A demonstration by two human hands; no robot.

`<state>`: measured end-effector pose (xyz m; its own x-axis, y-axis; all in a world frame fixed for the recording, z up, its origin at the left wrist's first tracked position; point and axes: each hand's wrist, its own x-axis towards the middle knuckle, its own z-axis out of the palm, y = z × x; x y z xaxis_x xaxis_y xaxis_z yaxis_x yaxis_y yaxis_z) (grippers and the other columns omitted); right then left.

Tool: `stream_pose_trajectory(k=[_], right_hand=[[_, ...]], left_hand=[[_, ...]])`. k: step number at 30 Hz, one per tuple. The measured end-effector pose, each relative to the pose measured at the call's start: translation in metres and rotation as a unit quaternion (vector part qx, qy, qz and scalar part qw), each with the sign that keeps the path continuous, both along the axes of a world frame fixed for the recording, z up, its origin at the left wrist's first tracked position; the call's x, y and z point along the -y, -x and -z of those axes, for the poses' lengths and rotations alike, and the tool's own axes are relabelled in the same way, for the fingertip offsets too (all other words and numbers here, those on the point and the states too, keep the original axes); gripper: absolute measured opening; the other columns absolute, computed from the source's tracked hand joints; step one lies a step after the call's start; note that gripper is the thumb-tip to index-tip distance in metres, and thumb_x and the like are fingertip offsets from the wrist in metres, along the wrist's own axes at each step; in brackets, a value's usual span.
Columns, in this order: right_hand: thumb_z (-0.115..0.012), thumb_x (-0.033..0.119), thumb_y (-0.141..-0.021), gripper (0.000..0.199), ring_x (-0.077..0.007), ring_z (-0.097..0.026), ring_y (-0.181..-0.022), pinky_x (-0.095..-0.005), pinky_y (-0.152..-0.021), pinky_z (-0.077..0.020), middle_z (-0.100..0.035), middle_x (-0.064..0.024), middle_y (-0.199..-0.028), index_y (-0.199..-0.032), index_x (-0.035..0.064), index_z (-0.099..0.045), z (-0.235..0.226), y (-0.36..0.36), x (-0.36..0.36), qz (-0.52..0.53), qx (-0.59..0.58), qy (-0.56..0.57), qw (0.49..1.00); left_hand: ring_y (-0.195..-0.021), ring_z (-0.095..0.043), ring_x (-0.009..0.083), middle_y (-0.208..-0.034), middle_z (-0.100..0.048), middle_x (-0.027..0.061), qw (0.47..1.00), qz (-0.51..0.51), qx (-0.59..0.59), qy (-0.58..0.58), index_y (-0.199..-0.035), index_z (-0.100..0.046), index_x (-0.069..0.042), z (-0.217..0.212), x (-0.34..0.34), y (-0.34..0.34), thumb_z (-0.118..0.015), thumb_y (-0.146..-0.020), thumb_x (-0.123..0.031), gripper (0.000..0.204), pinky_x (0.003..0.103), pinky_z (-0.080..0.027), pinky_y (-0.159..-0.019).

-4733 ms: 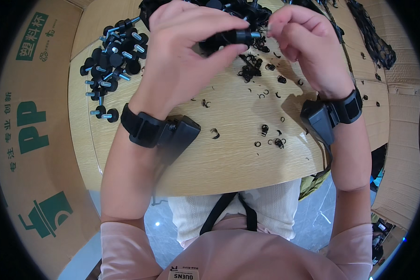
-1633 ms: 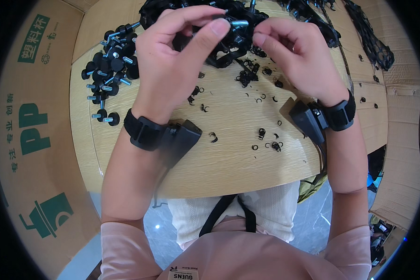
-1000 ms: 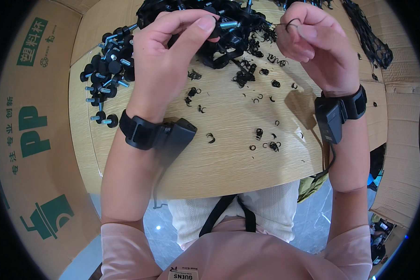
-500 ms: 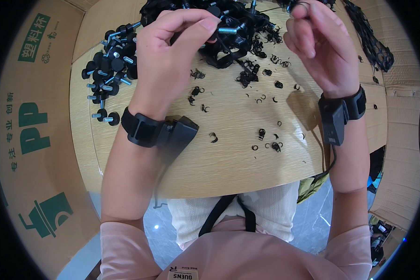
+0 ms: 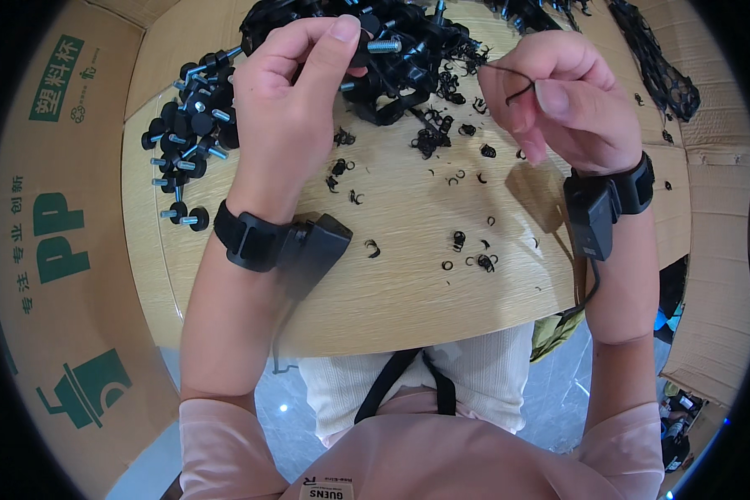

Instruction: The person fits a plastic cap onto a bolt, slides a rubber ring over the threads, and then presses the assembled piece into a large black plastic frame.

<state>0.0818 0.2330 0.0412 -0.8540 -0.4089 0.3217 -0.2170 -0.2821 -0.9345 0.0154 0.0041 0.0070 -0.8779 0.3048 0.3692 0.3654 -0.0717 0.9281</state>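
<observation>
Left hand (image 5: pixel 282 98) and right hand (image 5: pixel 577 104) are apart, over the far half of the worktop (image 5: pixel 408 308). The left's got a black-headed bolt (image 5: pixel 383 47) pinched, shiny thread poking out right. The right's pinching a thin black curl (image 5: pixel 525 78). Loose pile of similar bolts (image 5: pixel 201 124) sits far left, black scraps (image 5: pixel 431 142) scattered between and nearer.

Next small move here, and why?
Probably have the right hand drop the thin black strip among the black scraps: it's pinched well apart from the bolt in the left hand, and similar curls already lie there.
</observation>
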Motion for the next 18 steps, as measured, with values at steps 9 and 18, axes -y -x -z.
stream_pose_trajectory(k=[9,18], right_hand=[[-0.064,0.005,-0.082,0.01,-0.0117,-0.054,-0.062,-0.0261,-0.058,-0.0425,-0.06,-0.0045,-0.068,-0.08,-0.0053,-0.065,0.005,-0.004,0.027,-0.084,0.028,-0.304,0.949],[-0.054,0.008,-0.094,0.05,-0.0129,-0.062,-0.071,-0.0208,-0.061,-0.0484,-0.063,-0.0133,-0.125,-0.143,0.0027,-0.042,0.005,0.007,0.027,0.129,-0.031,0.154,0.979]], left_hand=[[-0.08,-0.056,0.0071,-0.086,-0.065,-0.0003,0.995,-0.019,0.067,-0.077,-0.099,-0.068,-0.002,0.004,0.005,0.009,-0.06,-0.098,-0.027,0.026,0.021,-0.043,-0.078],[-0.082,-0.06,0.0079,-0.092,-0.067,0.001,0.995,-0.042,-0.028,0.091,-0.106,-0.067,0.0,0.001,0.003,0.003,-0.063,-0.096,-0.02,0.023,0.022,-0.047,-0.077]])
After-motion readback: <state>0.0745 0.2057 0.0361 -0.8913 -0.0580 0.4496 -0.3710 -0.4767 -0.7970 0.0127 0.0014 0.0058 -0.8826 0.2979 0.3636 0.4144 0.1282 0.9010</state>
